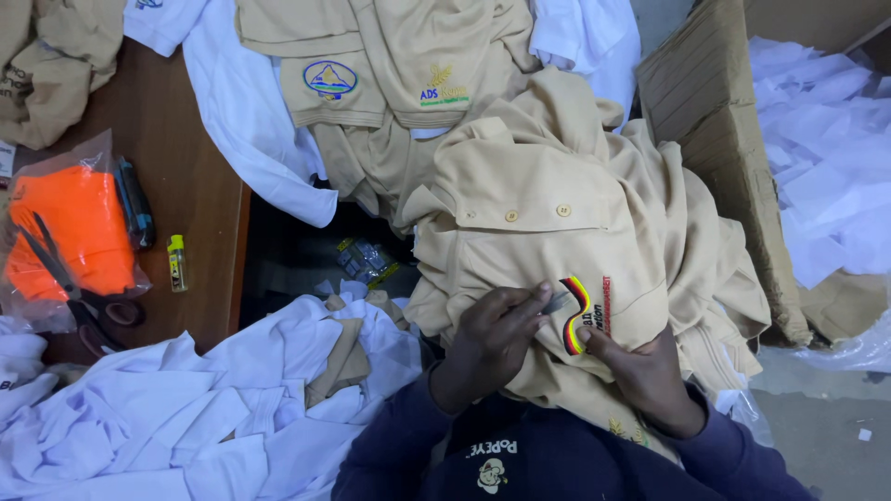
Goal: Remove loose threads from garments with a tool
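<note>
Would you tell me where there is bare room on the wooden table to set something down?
Bare wood shows on the table between the yellow lighter and the white shirt sleeve. Left of that, the scissors lie on an orange packet; the beige shirts and white fabric pieces crowd elsewhere.

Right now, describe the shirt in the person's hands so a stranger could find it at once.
Start at the wooden table on the left, then cross to the heap of beige polo shirts. The beige polo shirt nearest the camera is pinched between the left hand and the right hand. Only it carries a curved black, red and yellow embroidered stripe.
</note>
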